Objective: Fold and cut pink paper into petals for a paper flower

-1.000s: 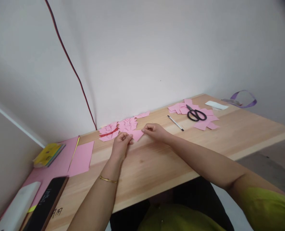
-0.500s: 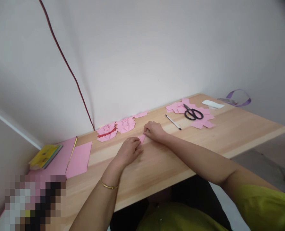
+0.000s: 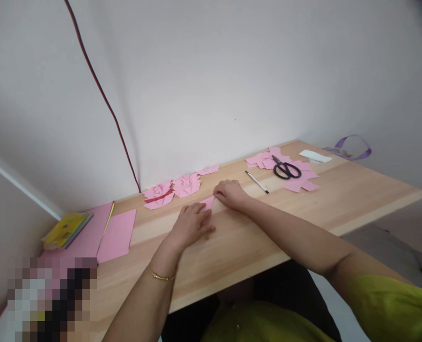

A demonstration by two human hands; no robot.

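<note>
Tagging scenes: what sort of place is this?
Probably an indoor papercraft workspace: a pale wooden table, black-handled metal scissors lying on angular pink paper pieces.

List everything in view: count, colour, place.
paper: one, pink, centre
creased papers: several, pink, back
strip: one, red, back
cutouts: several, pink, right
scissors: one, black, on cutouts
pen: one, white, beside scissors
card: one, white, right
strap: one, purple, right
sheets: two, pink, left
stick: one, yellow, left
pack: one, yellow, left
cable: one, dark red, wall
table: one, tan, centre
patch: pixelated, lower left
bracelet: one, gold, left wrist
shirt: one, yellow-green, bottom
left hand: one, on paper
right hand: one, on paper
</note>
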